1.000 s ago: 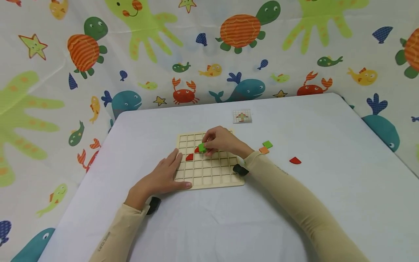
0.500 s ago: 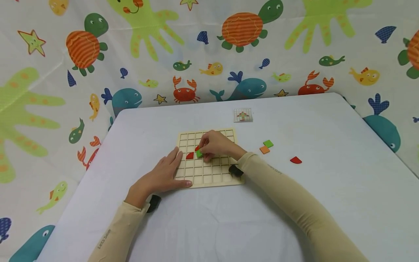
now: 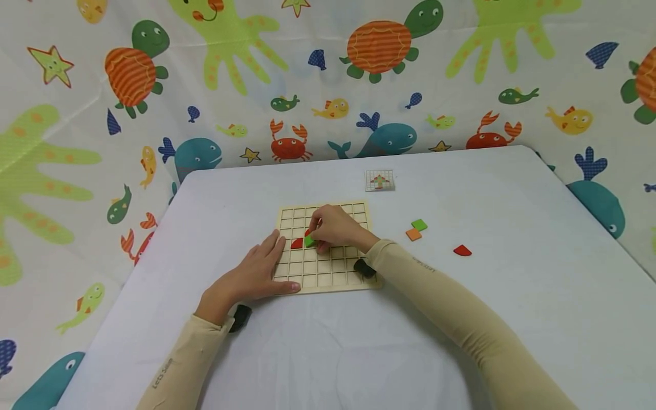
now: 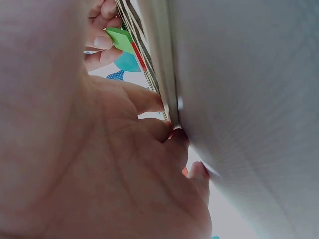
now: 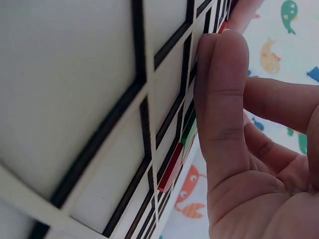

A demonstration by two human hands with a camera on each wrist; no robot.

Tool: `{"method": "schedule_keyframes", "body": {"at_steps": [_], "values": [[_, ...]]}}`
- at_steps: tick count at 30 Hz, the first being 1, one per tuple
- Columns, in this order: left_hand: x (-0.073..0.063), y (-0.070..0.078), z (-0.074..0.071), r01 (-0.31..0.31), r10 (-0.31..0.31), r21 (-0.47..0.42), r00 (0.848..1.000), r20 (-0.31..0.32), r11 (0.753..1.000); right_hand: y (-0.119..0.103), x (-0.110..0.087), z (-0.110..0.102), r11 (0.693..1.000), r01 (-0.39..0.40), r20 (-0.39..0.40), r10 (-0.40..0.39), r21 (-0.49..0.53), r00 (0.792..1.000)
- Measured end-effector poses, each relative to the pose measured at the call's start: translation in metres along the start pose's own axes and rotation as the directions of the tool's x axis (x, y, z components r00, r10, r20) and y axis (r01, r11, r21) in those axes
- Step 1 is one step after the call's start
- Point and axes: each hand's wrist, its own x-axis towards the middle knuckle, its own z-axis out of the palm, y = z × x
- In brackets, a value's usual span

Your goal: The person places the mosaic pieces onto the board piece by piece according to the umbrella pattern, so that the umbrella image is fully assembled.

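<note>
A wooden grid board (image 3: pixel 323 273) lies on the table. My right hand (image 3: pixel 338 226) is over its upper middle, pinching a green square tile (image 3: pixel 310 241) between thumb and fingers. In the left wrist view the green tile (image 4: pixel 119 40) sits tilted at the grid, its edge beside a red piece (image 4: pixel 138 56). A red quarter-round tile (image 3: pixel 297 244) lies in a cell just left of it; another red piece (image 3: pixel 307 232) shows partly behind the fingers. My left hand (image 3: pixel 256 270) rests along the board's left edge, fingers extended, thumb at the front edge.
Right of the board lie a green square tile (image 3: pixel 419 224), an orange square tile (image 3: pixel 413 234) and a red quarter-round tile (image 3: pixel 462 250). A card with a coloured grid pattern (image 3: pixel 380 180) lies behind the board. A printed sea-animal cloth (image 3: pixel 328 68) hangs behind the table.
My right hand has moved slightly left and toward me, bringing the green tile down to the cell right of the red quarter-round tile. The left hand stays put.
</note>
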Motion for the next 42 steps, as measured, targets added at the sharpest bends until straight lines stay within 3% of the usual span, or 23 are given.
{"method": "schedule_keyframes", "body": {"at_steps": [8,14,20,32,37,42], "values": [[0.001,-0.001,0.0,-0.001,0.001,-0.011,1.0,-0.002,1.0,-0.002,0.0,0.002,0.999,0.002,-0.002,-0.002,-0.055,1.0],[0.001,0.0,0.001,0.01,-0.01,-0.02,1.0,0.007,1.0,0.004,-0.006,-0.005,1.0,0.008,0.005,-0.008,-0.016,1.0],[0.002,0.002,0.001,0.021,-0.021,-0.01,1.0,0.007,1.0,0.01,-0.022,-0.025,0.999,0.025,0.0,-0.025,0.025,1.0],[0.001,0.002,0.002,0.034,-0.034,-0.002,0.999,-0.002,0.999,0.027,-0.064,-0.07,0.996,0.083,-0.015,-0.084,-0.029,0.996],[0.001,0.003,0.002,0.025,-0.025,-0.007,1.0,-0.001,1.0,0.038,-0.081,-0.088,0.996,0.05,-0.051,-0.053,-0.069,0.997],[0.001,0.003,0.002,0.024,-0.024,-0.007,1.0,-0.001,1.0,0.049,-0.091,-0.105,0.981,-0.027,-0.078,0.012,-0.19,0.997]]}}
